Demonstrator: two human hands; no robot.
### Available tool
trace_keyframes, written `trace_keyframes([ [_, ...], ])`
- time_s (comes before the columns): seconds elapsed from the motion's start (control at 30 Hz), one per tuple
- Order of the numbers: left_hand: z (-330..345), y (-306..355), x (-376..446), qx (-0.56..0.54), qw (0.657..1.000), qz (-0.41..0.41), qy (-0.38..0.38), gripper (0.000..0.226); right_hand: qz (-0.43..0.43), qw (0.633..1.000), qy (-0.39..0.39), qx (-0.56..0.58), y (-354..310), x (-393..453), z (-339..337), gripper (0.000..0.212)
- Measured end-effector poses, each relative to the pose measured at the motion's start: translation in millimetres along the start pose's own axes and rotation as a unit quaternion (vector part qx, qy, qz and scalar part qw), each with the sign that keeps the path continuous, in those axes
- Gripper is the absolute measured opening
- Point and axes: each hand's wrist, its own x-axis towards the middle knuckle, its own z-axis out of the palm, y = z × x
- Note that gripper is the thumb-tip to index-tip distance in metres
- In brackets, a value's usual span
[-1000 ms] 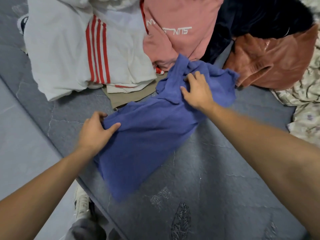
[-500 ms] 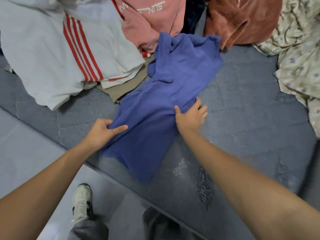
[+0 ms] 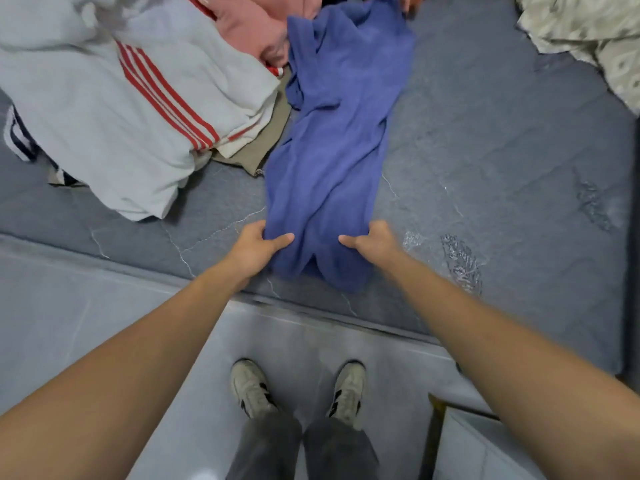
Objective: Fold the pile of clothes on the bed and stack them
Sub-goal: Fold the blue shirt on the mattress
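The blue garment (image 3: 332, 150) lies stretched out on the grey bed (image 3: 502, 168), its long axis running from the near edge of the bed away toward the pile of clothes (image 3: 173, 81) at the far side. Its near end reaches almost to the bed's edge; its far end is bunched and rumpled against the pile.

Both arms reach forward over the bed's edge. The left hand (image 3: 254, 249) grips the garment's near left edge, thumb lying on top of the cloth and fingers curled under it. The right hand (image 3: 375, 239) grips the near right edge the same way, thumb pointing inward toward the other hand.

Left of the blue garment sits a white garment with red stripes (image 3: 114, 109), with a khaki piece (image 3: 259, 147) poking out beneath it and a pink garment (image 3: 263, 26) behind. A patterned cream cloth (image 3: 588, 32) lies at the bed's far right. Below the bed's edge, two pale sneakers (image 3: 251, 388) stand on the floor.
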Motion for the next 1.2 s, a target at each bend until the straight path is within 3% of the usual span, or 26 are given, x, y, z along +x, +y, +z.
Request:
trace_keyframes([
  [0.1,9.4,-10.2,-8.5,0.02,0.999,0.003,0.026,0.027,-0.016,0.998,0.036,0.045,17.1,-16.4,0.8,0.02],
  [0.27,23.7,-22.4,-26.3,0.003,0.995,0.052,0.086,0.015,-0.084,0.982,0.159,0.053,41.3,-44.0,-10.8,0.014],
  [0.43,38.7,-35.9,-58.9,-0.072,0.992,0.048,0.093,0.017,-0.116,0.98,0.148,0.07,69.9,-69.8,-21.6,0.048],
  [0.6,49.1,-73.9,-88.1,-0.002,0.992,-0.032,0.119,0.022,-0.038,0.992,0.119,-0.006,128.5,-90.1,-12.1,0.034],
  [0.73,52.0,-99.3,-105.4,-0.045,0.991,-0.05,0.119,0.005,-0.043,0.991,0.121,0.029,150.6,-101.1,-1.7,0.01],
  [0.8,51.8,-103.0,-113.2,-0.068,0.99,-0.023,0.125,0.008,-0.065,0.987,0.121,0.087,148.0,-109.7,-0.7,0.023],
  [0.9,49.3,-101.8,-120.1,-0.088,0.987,0.013,0.135,0.033,-0.104,0.98,0.083,0.145,142.5,-120.4,-5.1,0.047],
  [1.0,48.1,-90.1,-123.2,-0.089,0.987,0.045,0.129,0.049,-0.114,0.977,0.064,0.166,134.0,-124.6,-13.4,0.042],
  [1.1,47.8,-74.6,-124.6,-0.054,0.989,0.07,0.117,0.032,-0.103,0.979,0.065,0.163,124.4,-122.7,-19.0,0.025],
  [1.2,45.9,-52.1,-122.2,-0.05,0.992,0.048,0.11,0.025,-0.067,0.977,0.068,0.189,108.0,-120.2,-29.8,0.039],
])
